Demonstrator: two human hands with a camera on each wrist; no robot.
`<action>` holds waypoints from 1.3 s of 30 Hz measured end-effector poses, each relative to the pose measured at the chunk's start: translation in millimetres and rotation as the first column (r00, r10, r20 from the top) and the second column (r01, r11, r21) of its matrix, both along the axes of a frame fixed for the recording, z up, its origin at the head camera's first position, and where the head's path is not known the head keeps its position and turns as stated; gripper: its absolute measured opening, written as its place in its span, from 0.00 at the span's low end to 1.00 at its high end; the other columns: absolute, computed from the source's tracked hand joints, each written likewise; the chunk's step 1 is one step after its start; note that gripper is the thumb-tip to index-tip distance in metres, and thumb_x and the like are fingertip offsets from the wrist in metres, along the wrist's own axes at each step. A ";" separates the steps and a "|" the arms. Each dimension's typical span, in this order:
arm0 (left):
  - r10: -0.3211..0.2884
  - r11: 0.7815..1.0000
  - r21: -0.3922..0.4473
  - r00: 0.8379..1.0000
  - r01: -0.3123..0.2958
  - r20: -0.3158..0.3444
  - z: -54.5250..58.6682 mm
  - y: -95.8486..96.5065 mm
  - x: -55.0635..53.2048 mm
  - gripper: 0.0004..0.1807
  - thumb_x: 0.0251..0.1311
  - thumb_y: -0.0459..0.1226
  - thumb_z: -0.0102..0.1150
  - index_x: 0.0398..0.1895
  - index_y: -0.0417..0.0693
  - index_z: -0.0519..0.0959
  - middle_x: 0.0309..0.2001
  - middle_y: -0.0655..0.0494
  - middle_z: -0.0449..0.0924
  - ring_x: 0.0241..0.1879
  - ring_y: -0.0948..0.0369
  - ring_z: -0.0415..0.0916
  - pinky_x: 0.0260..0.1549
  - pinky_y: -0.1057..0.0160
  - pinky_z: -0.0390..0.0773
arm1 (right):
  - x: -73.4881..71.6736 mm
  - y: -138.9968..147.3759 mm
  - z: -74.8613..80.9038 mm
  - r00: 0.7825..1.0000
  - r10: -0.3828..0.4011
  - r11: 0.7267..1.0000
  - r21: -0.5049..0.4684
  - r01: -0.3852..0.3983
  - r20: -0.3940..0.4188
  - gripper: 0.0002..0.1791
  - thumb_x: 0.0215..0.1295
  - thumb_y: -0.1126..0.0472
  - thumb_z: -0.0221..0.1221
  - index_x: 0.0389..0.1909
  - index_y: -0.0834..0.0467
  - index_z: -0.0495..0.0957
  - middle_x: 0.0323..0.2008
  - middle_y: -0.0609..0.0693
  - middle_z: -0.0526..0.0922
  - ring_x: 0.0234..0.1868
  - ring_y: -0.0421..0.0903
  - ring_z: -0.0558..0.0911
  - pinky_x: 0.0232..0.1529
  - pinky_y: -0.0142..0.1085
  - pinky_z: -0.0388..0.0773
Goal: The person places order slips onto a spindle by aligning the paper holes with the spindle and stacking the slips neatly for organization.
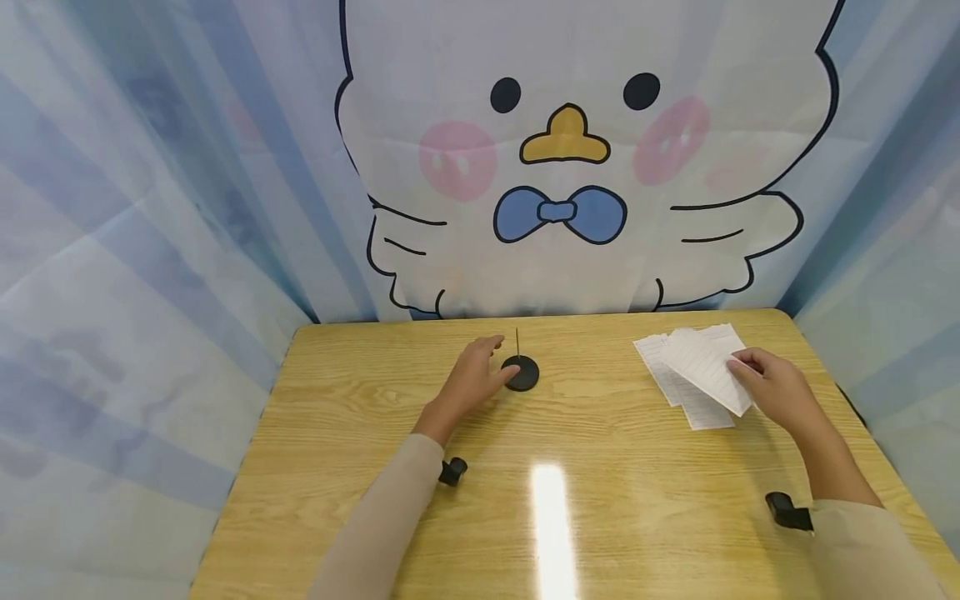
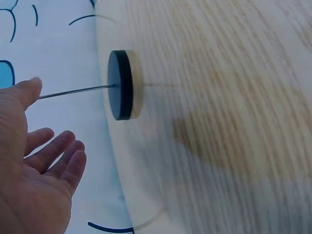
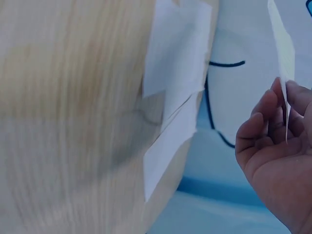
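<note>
A receipt spike with a round black base (image 1: 522, 374) and a thin upright metal rod (image 2: 73, 91) stands on the table. My left hand (image 1: 474, 372) is beside it, thumb and fingers spread apart around nothing, close to the rod; whether it touches cannot be told. My right hand (image 1: 776, 387) pinches a sheet of white paper (image 3: 282, 44) between thumb and fingers, lifted off the table. Beneath it lie several loose white paper slips (image 3: 178, 53), overlapping, with faint printed lines in the head view.
The wooden table (image 1: 360, 467) ends at the back against a curtain (image 1: 555, 275) printed with a cartoon bird. More curtain hangs on both sides. A black wrist camera mount (image 1: 453, 472) sits on the left wrist, another mount (image 1: 787, 511) on the right.
</note>
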State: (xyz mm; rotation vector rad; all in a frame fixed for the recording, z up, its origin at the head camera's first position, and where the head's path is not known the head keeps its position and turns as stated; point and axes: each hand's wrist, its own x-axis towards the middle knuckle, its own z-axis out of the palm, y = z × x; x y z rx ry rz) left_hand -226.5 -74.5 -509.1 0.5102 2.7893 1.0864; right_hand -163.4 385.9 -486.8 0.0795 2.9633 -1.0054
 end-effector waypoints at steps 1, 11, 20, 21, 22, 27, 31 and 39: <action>0.005 1.000 0.008 1.000 -0.005 -0.008 1.8 -0.8 0.5 0.37 0.72 0.51 0.61 0.78 0.46 0.65 0.69 0.45 0.73 0.69 0.48 0.71 0.64 0.46 0.75 | -1.5 -4.0 1.7 1.000 0.007 1.000 -0.005 -0.007 -0.013 0.29 0.83 0.47 0.47 0.58 0.72 0.73 0.56 0.74 0.77 0.50 0.64 0.77 0.42 0.44 0.77; 0.012 0.997 0.077 0.994 -0.004 -0.105 19.4 -3.9 3.7 0.30 0.75 0.48 0.58 0.74 0.43 0.70 0.65 0.44 0.76 0.63 0.47 0.76 0.60 0.49 0.79 | -12.3 -43.9 12.4 0.998 0.050 0.996 -0.071 -0.053 -0.046 0.28 0.83 0.47 0.48 0.59 0.70 0.76 0.53 0.69 0.81 0.48 0.53 0.77 0.39 0.27 0.72; 0.033 0.982 0.188 0.978 0.006 -0.205 39.9 -0.4 4.2 0.22 0.75 0.43 0.59 0.64 0.40 0.77 0.55 0.43 0.81 0.53 0.48 0.79 0.54 0.52 0.81 | -24.3 -83.3 24.3 0.996 0.076 0.987 -0.139 -0.080 -0.036 0.29 0.82 0.44 0.47 0.62 0.67 0.75 0.55 0.65 0.81 0.50 0.52 0.78 0.45 0.31 0.74; 0.036 0.980 0.197 0.978 0.006 -0.207 42.1 0.3 4.3 0.21 0.75 0.43 0.59 0.63 0.40 0.78 0.54 0.43 0.81 0.52 0.49 0.79 0.53 0.52 0.82 | -25.9 -87.1 25.3 0.996 0.082 0.986 -0.142 -0.087 -0.041 0.29 0.82 0.44 0.47 0.61 0.66 0.76 0.54 0.64 0.82 0.49 0.51 0.78 0.44 0.30 0.74; 0.040 0.979 0.206 0.977 0.004 -0.208 44.2 1.1 4.4 0.20 0.75 0.43 0.59 0.62 0.41 0.79 0.52 0.44 0.81 0.51 0.51 0.80 0.52 0.53 0.82 | -27.4 -91.0 26.4 0.995 0.088 0.984 -0.150 -0.094 -0.046 0.28 0.82 0.45 0.47 0.61 0.66 0.76 0.53 0.64 0.82 0.47 0.51 0.78 0.43 0.29 0.74; 0.063 0.968 0.250 0.979 -0.013 -0.194 54.1 5.1 5.3 0.17 0.75 0.43 0.60 0.58 0.42 0.82 0.47 0.49 0.83 0.46 0.56 0.80 0.48 0.56 0.83 | -34.4 -110.0 29.2 0.992 0.110 0.974 -0.191 -0.119 -0.059 0.27 0.82 0.45 0.48 0.59 0.64 0.77 0.52 0.62 0.83 0.45 0.48 0.78 0.42 0.29 0.75; 0.071 0.954 0.298 0.985 -0.021 -0.158 59.4 8.7 4.2 0.16 0.75 0.43 0.58 0.56 0.44 0.83 0.46 0.52 0.84 0.46 0.57 0.81 0.48 0.57 0.83 | -39.5 -123.9 31.0 0.990 0.118 0.971 -0.202 -0.131 -0.076 0.25 0.81 0.46 0.50 0.56 0.64 0.79 0.49 0.61 0.84 0.42 0.48 0.78 0.41 0.32 0.76; 0.098 0.929 0.362 0.994 -0.078 -0.038 69.1 16.8 -4.6 0.14 0.75 0.44 0.59 0.53 0.47 0.85 0.44 0.53 0.86 0.44 0.57 0.82 0.46 0.56 0.83 | -48.4 -143.1 40.8 0.985 0.149 0.967 -0.198 -0.163 -0.085 0.22 0.80 0.48 0.53 0.55 0.63 0.80 0.49 0.61 0.83 0.43 0.51 0.78 0.43 0.37 0.76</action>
